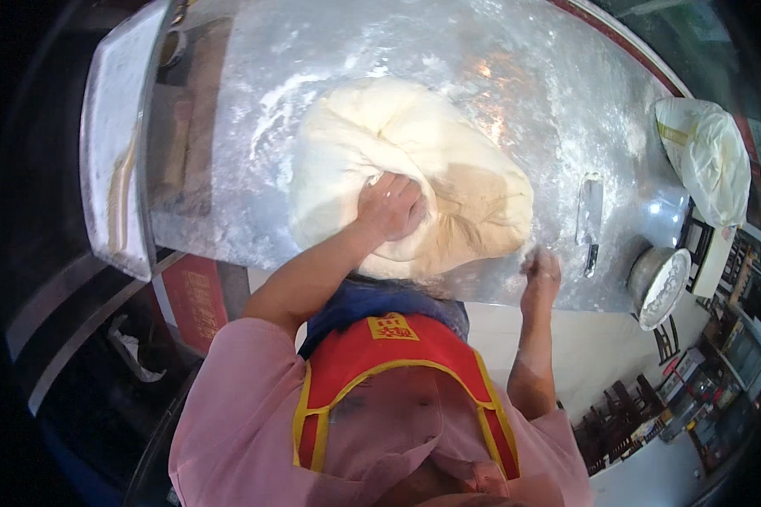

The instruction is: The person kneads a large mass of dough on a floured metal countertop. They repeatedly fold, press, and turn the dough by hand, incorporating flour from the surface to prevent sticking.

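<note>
A large mass of pale dough (349, 139) lies folded on the floured metal worktop (253, 158). My left hand (390, 206) is curled into a fist and pressed into the dough near its middle, where a fold bulges around the knuckles. Just off the dough's lower right side is my right hand (541, 266), apart from it. It is motion-blurred with its fingers bent, and how far they close is unclear. To its right, a flour-dusted knife (590, 209) with a black handle lies flat on the metal.
At the right edge stands a metal bowl (659, 282) with white powder inside. Beyond it sits a white plastic bag (707, 161). A raised panel (117, 146) borders the worktop's left end. Dark wooden chairs (615, 418) stand on the floor at lower right.
</note>
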The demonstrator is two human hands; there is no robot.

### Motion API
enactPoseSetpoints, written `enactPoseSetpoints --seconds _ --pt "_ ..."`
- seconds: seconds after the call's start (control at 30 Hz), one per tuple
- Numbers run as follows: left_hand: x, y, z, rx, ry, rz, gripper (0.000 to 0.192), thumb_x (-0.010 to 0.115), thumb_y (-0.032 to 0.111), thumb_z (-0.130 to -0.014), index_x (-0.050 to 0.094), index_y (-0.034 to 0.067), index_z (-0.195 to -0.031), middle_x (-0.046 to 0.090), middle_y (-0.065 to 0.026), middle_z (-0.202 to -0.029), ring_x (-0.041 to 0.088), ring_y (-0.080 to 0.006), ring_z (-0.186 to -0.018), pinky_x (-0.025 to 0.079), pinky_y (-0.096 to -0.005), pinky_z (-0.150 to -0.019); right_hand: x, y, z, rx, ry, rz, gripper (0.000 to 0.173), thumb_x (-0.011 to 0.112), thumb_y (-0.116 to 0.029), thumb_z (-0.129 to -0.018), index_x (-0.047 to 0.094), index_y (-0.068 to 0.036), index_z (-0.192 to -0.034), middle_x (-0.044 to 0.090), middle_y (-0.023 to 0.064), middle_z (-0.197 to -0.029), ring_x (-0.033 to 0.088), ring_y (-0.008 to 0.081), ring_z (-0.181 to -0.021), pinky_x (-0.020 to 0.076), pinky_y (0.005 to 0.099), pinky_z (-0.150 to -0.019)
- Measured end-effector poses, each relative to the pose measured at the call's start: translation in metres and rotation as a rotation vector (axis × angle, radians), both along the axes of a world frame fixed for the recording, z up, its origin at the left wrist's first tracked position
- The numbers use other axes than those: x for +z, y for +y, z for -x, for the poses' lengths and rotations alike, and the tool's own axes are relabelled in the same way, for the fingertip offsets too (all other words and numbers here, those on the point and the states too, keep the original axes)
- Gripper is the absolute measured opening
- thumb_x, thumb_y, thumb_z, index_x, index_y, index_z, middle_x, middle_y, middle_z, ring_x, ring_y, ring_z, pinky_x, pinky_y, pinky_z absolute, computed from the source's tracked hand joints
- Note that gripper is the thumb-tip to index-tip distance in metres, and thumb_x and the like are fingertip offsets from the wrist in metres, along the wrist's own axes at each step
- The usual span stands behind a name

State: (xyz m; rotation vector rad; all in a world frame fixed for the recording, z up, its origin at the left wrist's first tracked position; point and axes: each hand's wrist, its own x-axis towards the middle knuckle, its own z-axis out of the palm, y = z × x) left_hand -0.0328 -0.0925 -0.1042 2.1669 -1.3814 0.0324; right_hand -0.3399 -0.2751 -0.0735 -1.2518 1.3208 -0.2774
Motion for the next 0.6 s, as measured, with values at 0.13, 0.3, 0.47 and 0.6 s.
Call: enactPoseSetpoints --seconds 0.13,0.3,0.47,0.6 --pt "-0.034 -0.059 0.0 0.009 0.102 0.111 0.013 0.065 0.024 -0.084 0.065 0.011 -0.081 0.065 -0.0056 -0.086 0.062 -0.0266 -0.085 0.051 -0.0427 -0.071 -0.067 -0.018 -0.009 -0.053 -0.017 0.04 0.05 0.051 -0.041 -0.106 0.057 -0.001 -0.135 0.065 0.009 -0.123 0.062 0.0223 -0.113 0.0506 0.0359 -0.097" --pt "-0.01 -0.037 -0.056 0.196 1.091 0.569 0.016 0.051 0.021 -0.103 0.058 0.009 -0.095 0.057 -0.0016 -0.085 0.058 -0.0134 -0.08 0.052 -0.0312 -0.074 -0.012 0.05 -0.165 0.485 -0.049 0.251 0.072 0.053 -0.055 -0.1 0.047 0.002 -0.145 0.062 0.0234 -0.132 0.066 0.0343 -0.113 0.0505 0.0428 -0.102" --pt "0.067 0.016 -0.078 0.169 0.119 0.058 0.02 0.051 0.019 -0.102 0.057 0.003 -0.092 0.058 -0.0156 -0.085 0.059 -0.0356 -0.077 0.049 -0.0461 -0.071 0.04 0.088 -0.182 0.997 -0.545 0.601 0.052 0.07 -0.034 -0.095 0.062 0.006 -0.126 0.068 0.0239 -0.12 0.07 0.0286 -0.104 0.0571 0.0406 -0.086" --pt "-0.011 0.006 -0.029 0.147 0.064 0.057 0.009 0.059 0.011 -0.079 0.063 0.004 -0.084 0.059 -0.0171 -0.079 0.059 -0.0385 -0.081 0.049 -0.0488 -0.068 0.014 0.013 -0.093 0.271 -0.202 -0.149 0.039 0.062 -0.03 -0.1 0.068 0.001 -0.123 0.068 0.0152 -0.118 0.068 0.0204 -0.094 0.0571 0.0355 -0.08"
